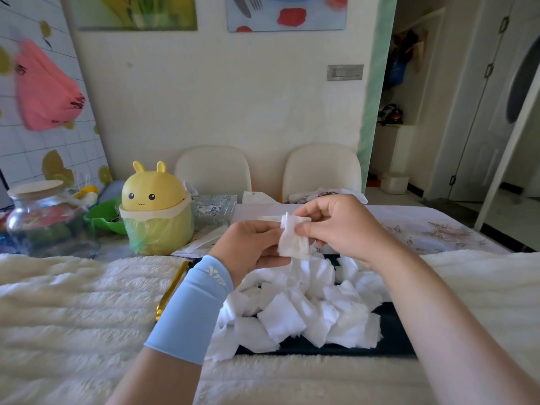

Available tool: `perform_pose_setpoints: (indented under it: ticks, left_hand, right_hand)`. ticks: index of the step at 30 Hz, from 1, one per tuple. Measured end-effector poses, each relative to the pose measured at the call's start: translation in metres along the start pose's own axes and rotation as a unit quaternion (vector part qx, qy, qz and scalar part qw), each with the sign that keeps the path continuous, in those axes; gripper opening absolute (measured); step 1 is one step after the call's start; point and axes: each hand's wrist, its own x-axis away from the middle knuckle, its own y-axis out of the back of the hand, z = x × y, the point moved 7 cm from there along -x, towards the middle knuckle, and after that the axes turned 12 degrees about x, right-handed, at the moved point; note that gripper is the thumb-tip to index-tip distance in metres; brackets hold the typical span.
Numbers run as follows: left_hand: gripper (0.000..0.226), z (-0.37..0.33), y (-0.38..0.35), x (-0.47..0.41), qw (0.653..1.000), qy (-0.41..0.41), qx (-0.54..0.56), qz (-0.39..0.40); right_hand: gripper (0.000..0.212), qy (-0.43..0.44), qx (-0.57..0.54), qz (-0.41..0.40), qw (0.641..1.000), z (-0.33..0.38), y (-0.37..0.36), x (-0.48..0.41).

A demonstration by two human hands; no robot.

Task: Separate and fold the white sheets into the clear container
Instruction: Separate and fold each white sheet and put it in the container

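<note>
A small white sheet [293,242] hangs in the air between both hands, partly folded. My left hand [251,247], with a light blue sleeve on the wrist, holds its left edge. My right hand [336,226] pinches its upper right part between thumb and fingers. Below them a heap of several folded white sheets [295,311] lies on a dark tray [391,343]. A clear glass dish [213,209] stands further back on the table, left of the hands; its contents are hard to make out.
A yellow bunny-shaped bin [155,209], a green bowl [105,219] and a glass jar [46,220] crowd the back left. A gold-coloured strip [172,287] lies left of the tray. A fluffy white cover [73,311] spreads over the near table. Two pale chairs [321,168] stand behind.
</note>
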Motion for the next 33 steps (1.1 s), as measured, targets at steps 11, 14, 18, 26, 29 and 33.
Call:
perform_pose_setpoints:
  ticks: [11, 14, 18, 26, 29, 33]
  left_hand:
    - [0.042, -0.001, -0.003, 0.001, 0.998, 0.031, 0.048, -0.004]
    - [0.042, -0.005, 0.000, 0.001, 0.999, 0.009, -0.023, -0.026]
    - [0.013, -0.003, 0.017, -0.002, 0.995, -0.014, -0.024, -0.092]
    - [0.017, 0.001, 0.034, -0.004, 0.990, -0.003, 0.068, -0.121]
    - [0.018, 0.001, 0.036, -0.005, 0.989, -0.003, 0.072, -0.127]
    - [0.012, 0.000, 0.045, -0.005, 0.981, -0.018, 0.064, -0.180]
  right_hand:
    - [0.037, -0.053, 0.001, -0.003, 0.999, -0.018, -0.009, -0.008]
    - [0.037, -0.037, -0.016, -0.005, 0.999, -0.016, -0.014, -0.009]
    - [0.025, -0.043, -0.025, -0.004, 0.999, -0.022, -0.015, -0.011]
    - [0.019, -0.125, 0.306, 0.085, 0.940, -0.062, -0.037, -0.007]
    - [0.015, -0.121, 0.203, 0.059, 0.970, -0.060, -0.030, -0.012]
    - [0.010, -0.122, 0.053, 0.023, 0.991, -0.054, -0.005, -0.010]
